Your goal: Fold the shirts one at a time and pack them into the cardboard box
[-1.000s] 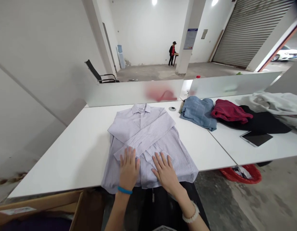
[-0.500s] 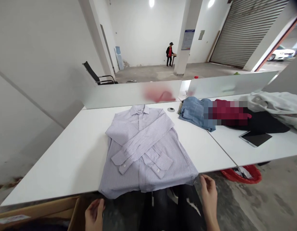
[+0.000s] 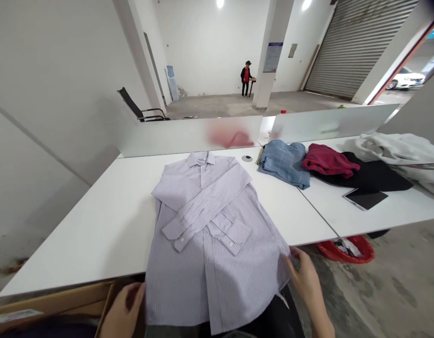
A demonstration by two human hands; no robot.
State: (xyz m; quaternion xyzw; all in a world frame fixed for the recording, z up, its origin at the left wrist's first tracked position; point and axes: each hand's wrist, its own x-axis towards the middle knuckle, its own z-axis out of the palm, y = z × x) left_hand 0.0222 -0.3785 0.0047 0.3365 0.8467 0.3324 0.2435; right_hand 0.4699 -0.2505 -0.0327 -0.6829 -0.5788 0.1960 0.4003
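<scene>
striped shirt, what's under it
The striped shirt lies on the white table and reaches past its front edge, over dark trousers. Whether anything else is beneath cannot be seen: the shirt covers it.

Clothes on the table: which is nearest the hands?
The striped shirt, sleeves crossed, between left hand and right hand; blue cloth, red cloth, black cloth and white cloth lie farther off.

Bright; two ceiling lamps (image 3: pixel 220 3) glaring; soft shadow on tabletop (image 3: pixel 86 234); hands (image 3: pixel 304 272) slightly blurred; wide-angle edges stretched.

Left hand (image 3: pixel 123 310), right hand (image 3: pixel 305 272) wide apart, both pinching.
</scene>
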